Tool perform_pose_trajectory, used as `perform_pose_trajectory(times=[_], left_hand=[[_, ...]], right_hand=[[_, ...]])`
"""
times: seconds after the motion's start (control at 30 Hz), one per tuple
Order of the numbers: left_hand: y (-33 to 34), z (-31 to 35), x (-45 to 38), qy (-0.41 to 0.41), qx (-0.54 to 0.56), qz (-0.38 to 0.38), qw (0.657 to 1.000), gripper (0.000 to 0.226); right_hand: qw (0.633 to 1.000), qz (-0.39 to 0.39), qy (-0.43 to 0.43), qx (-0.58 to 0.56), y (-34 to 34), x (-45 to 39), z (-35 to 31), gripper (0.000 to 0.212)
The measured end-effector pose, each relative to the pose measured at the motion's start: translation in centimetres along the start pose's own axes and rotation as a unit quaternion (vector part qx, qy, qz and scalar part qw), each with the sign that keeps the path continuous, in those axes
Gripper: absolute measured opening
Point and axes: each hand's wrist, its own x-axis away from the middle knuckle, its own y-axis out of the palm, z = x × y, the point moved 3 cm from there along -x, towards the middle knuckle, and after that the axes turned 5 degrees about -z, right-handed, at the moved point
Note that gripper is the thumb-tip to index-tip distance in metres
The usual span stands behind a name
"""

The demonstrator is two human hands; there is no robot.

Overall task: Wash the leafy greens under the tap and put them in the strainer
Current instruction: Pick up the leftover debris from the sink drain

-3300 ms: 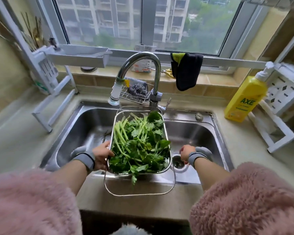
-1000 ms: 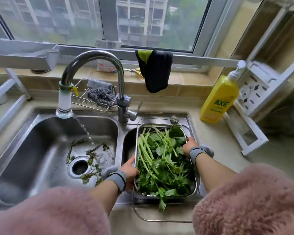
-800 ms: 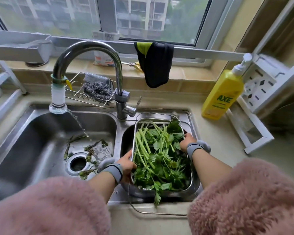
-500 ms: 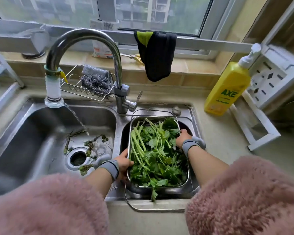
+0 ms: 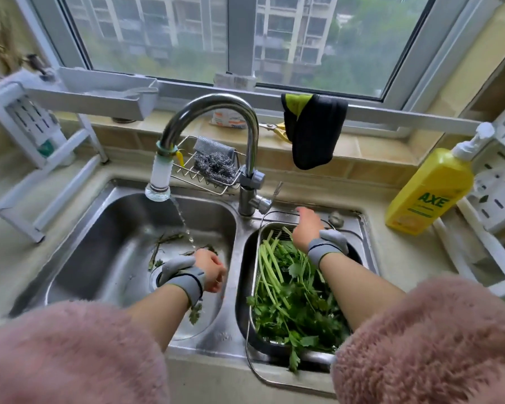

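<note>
Head view, leafy greens (image 5: 286, 295) below right grip (image 5: 306, 228)

right hand (image 5: 306, 228) fingers hidden, strainer (image 5: 255, 290) near rim covered by sleeve

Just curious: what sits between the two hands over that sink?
In the head view, the steel divider between the basins separates the left hand from the right hand, with the strainer rim beside it.

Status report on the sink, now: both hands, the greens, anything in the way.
Left hand empty under running tap. Right hand reaching to strainer far rim. Greens in strainer, right basin. Scraps litter left basin.
</note>
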Motion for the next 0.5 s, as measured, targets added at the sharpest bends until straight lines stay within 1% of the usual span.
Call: perform_pose_trajectory(times=[0.07, 0.13, 0.17, 0.23, 0.27, 0.33, 0.37, 0.4, 0.43, 0.5], left_hand=[[-3.3, 1.1, 0.2, 0.028, -0.029, 0.058, 0.997, 0.031], [-7.8, 1.3, 0.4, 0.048, -0.077, 0.134, 0.987, 0.032], [-8.5, 1.8, 0.6, 0.057, -0.101, 0.159, 0.98, 0.033], [-12.2, 1.8, 1.3, 0.059, -0.1, 0.222, 0.968, 0.03], [-13.8, 1.8, 1.4, 0.055, -0.098, 0.249, 0.962, 0.033], [-15.6, 2.0, 1.3, 0.057, -0.094, 0.321, 0.941, 0.061], [-15.7, 2.6, 1.4, 0.09, -0.099, 0.352, 0.926, 0.069], [-16.2, 3.0, 1.6, 0.132, -0.109, 0.363, 0.916, 0.073], [-16.3, 3.4, 1.6, 0.169, -0.138, 0.345, 0.913, 0.076], [-16.0, 4.5, 1.6, 0.228, -0.205, 0.272, 0.912, 0.082]], right_hand=[[0.996, -0.007, -0.074, 0.05, 0.4, -0.8, -3.8, 0.059], [0.988, -0.005, -0.105, 0.115, 1.6, -2.7, -7.0, 0.061], [0.987, -0.011, -0.091, 0.136, 1.3, -3.5, -6.4, 0.062], [0.982, -0.042, -0.071, 0.171, 2.0, -5.1, -7.2, 0.057], [0.977, -0.054, -0.063, 0.198, 2.3, -5.9, -7.5, 0.053], [0.969, -0.051, -0.047, 0.237, 2.3, -7.1, -7.1, 0.049], [0.969, -0.044, -0.031, 0.242, 1.9, -7.2, -6.2, 0.049], [0.969, -0.045, -0.022, 0.241, 2.0, -7.7, -6.2, 0.049], [0.971, -0.053, -0.014, 0.232, 2.1, -7.9, -5.9, 0.049], [0.962, -0.058, -0.009, 0.265, 2.2, -7.4, -5.6, 0.049]])
